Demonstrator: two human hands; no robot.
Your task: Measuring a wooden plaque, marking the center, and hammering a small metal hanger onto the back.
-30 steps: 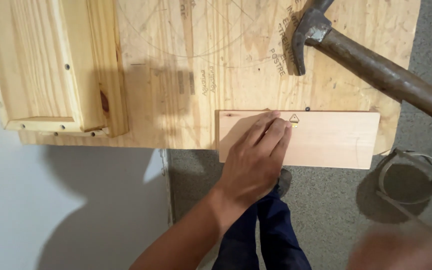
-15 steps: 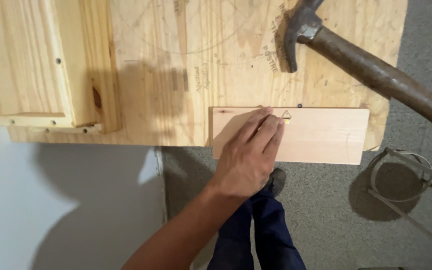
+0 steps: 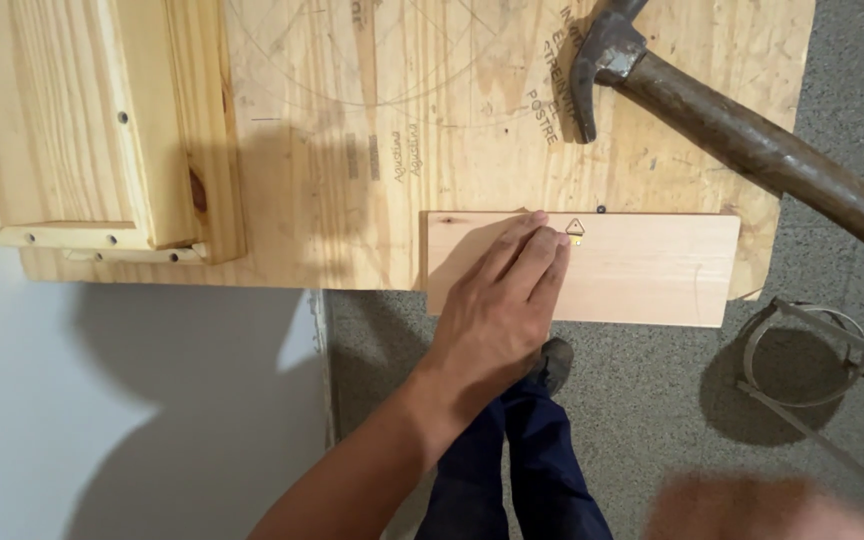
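While the left hand (image 3: 497,315) lay flat and open on the small pine board (image 3: 642,268), its fingers (image 3: 537,262) reached to a tiny brass triangular hanger (image 3: 574,232) near the board's upper edge; the hand gripped nothing, it only pressed down, and I could not tell if a nail stood under the fingertips. The board rested on the lower edge of a large plywood sheet (image 3: 472,120), which served as the counter, and part of it hung over the grey floor (image 3: 652,400). A claw hammer (image 3: 732,125) with a dark, worn handle was above the sheet, its head well up from the hanger; the right hand was hardly in view, only a blurred shape (image 3: 752,505) at the bottom edge might belong to it, so its grip could not be told. The main risk, in my judgement, was to the fingers: they were just beside the hanger, and a blow a little off line would land on them. The hanger was very small, so it could slip or bend under a strike. Because the board was not clamped and partly overhung, a hit could tip or shift it, or split the thin wood near its edge. A pine frame (image 3: 102,130) lay well apart at the left, and a metal wire ring (image 3: 802,355) stood on the floor at the right.
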